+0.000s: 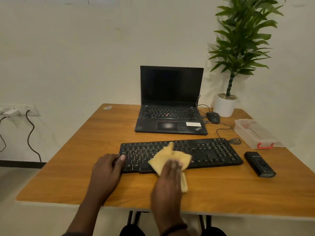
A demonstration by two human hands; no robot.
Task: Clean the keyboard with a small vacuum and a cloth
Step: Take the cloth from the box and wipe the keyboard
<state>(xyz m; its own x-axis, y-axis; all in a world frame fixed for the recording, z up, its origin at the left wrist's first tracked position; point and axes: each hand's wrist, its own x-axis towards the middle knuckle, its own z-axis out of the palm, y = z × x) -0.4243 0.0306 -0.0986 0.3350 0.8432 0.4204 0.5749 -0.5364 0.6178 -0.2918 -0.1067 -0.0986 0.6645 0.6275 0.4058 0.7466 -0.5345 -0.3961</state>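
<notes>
The fingers (175, 165) of the right hand (167, 178) lie fairly straight on the yellow cloth (167, 158), pressing it onto the middle keys of the black keyboard (213, 153); they are blurred, so I cannot tell whether any of them curl into the cloth. One end of the cloth hangs over the keyboard's near edge onto the wooden table (85, 150). The left hand (107, 166) rests on the keyboard's left end, fingers close together over the edge, thumb on the keys. The keyboard lies low in the centre of the frame. Right of it, well apart, lies the small black vacuum (260, 164). Above centre stands an open laptop (171, 101), with a mouse (213, 117), a clear plastic box (254, 132) and a potted plant (237, 53) at right.
</notes>
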